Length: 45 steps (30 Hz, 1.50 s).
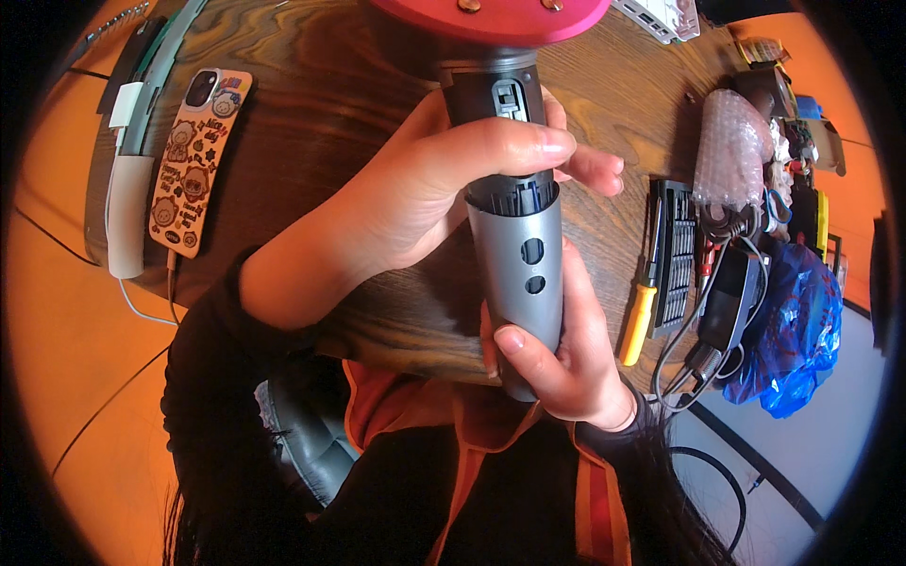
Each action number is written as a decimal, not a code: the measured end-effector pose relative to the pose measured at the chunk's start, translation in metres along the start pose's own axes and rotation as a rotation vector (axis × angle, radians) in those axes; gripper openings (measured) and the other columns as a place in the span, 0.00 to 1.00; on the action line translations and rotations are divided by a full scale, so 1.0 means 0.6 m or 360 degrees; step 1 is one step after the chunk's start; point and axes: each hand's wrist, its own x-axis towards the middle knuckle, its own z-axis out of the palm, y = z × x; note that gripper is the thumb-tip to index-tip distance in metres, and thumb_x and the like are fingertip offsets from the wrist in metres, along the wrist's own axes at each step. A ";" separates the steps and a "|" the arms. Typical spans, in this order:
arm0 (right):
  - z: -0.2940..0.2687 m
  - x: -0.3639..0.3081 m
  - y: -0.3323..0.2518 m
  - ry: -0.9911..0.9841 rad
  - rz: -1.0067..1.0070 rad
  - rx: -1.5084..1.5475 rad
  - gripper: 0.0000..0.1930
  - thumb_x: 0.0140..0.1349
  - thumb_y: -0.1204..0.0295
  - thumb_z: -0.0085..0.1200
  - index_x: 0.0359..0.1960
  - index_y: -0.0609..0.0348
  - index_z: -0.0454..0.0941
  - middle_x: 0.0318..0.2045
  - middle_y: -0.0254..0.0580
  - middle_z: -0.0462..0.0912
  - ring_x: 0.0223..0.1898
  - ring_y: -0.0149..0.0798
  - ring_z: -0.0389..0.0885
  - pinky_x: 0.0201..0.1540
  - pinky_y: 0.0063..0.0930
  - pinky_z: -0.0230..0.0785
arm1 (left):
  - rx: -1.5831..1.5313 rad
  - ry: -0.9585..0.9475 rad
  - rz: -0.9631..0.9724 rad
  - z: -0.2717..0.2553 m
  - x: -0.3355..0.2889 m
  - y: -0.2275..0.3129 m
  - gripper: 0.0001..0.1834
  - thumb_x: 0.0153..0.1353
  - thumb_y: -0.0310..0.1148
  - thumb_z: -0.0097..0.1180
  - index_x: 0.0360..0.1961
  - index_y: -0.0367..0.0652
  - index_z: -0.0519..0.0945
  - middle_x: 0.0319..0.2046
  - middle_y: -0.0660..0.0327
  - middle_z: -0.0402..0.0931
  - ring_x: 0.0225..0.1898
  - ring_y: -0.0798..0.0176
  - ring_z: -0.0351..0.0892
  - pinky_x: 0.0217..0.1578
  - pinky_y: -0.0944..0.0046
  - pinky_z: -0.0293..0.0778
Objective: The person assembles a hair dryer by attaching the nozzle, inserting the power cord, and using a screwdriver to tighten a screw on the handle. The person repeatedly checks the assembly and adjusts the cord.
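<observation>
Holding dark neck (472, 96) in left grip (429, 174), grey sleeve (514, 307) in right grip (574, 368); wooden table (330, 113), orange surroundings (57, 330).

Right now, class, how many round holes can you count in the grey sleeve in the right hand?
2: a larger upper hole and a smaller lower hole in the grey sleeve. Its far side is hidden.

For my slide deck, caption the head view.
Left hand holds the dark core, right hand the grey sleeve, of a pink-topped device.
</observation>
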 end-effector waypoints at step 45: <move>0.001 0.007 0.009 0.0056 0.0081 0.0240 0.31 0.57 0.66 0.50 0.57 0.62 0.49 0.27 0.47 0.71 0.21 0.33 0.72 0.23 0.22 0.66 | 0.0173 0.0144 -0.0087 0.002 -0.001 -0.002 0.17 0.60 0.40 0.50 0.42 0.38 0.68 0.37 0.45 0.76 0.48 0.54 0.75 0.49 0.60 0.68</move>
